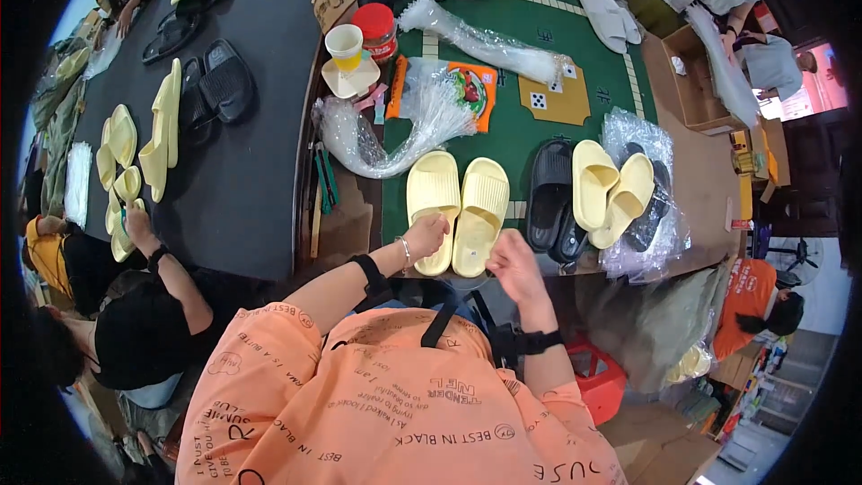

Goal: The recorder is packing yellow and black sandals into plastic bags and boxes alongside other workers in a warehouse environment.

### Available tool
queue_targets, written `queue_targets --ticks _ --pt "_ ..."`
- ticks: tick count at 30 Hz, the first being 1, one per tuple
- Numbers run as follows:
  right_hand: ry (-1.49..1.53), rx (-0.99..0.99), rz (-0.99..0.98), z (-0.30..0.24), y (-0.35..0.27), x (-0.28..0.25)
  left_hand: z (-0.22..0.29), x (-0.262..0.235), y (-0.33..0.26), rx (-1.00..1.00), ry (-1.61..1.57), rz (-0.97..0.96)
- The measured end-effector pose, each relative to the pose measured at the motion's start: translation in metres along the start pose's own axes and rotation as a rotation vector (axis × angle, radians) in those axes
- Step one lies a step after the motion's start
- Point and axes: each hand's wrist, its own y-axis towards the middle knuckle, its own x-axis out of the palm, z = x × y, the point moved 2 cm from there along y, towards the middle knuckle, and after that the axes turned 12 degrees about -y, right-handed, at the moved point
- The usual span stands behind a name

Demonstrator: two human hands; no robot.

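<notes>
A pair of pale yellow slide slippers, the left slipper (434, 184) and the right slipper (483, 202), lies side by side at the table's near edge, toes pointing away from me. My left hand (426, 238) is closed over the heel part of the left slipper; whatever its fingers pinch is hidden. Just right of the right slipper's heel, my right hand (514, 265) is curled closed, and I cannot make out anything in it. Farther right sit black slippers (549, 193) and another yellow pair (594, 184), partly on clear plastic bags (669, 242).
Bundles of plastic bags (485, 43) lie across the green table mat (530, 22), near a red-lidded jar (375, 27) and a cup (345, 45). A green cutter (325, 178) rests left. Co-workers surround the tables; a dark table (260, 126) at left carries more slippers.
</notes>
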Motion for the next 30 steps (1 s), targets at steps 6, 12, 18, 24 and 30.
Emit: queue_targets --ticks 6,12,18,24,30 --pt "-0.797 -0.051 0.235 0.047 0.040 0.024 -0.031 0.003 0.010 0.226 0.695 0.034" --pt "-0.709 0.007 0.200 0.076 0.051 0.016 -0.051 0.007 0.000 0.167 0.631 0.021" --pt "-1.046 0.065 0.084 0.094 0.044 -0.023 -0.033 -0.037 0.003 0.027 0.941 -0.138" --pt "-1.398 0.388 -0.130 0.088 0.030 -0.011 0.054 -0.046 0.032 0.740 1.054 0.226" --pt "-1.360 0.283 -0.514 0.061 0.028 0.040 0.057 -0.054 0.094 0.356 1.194 0.285"
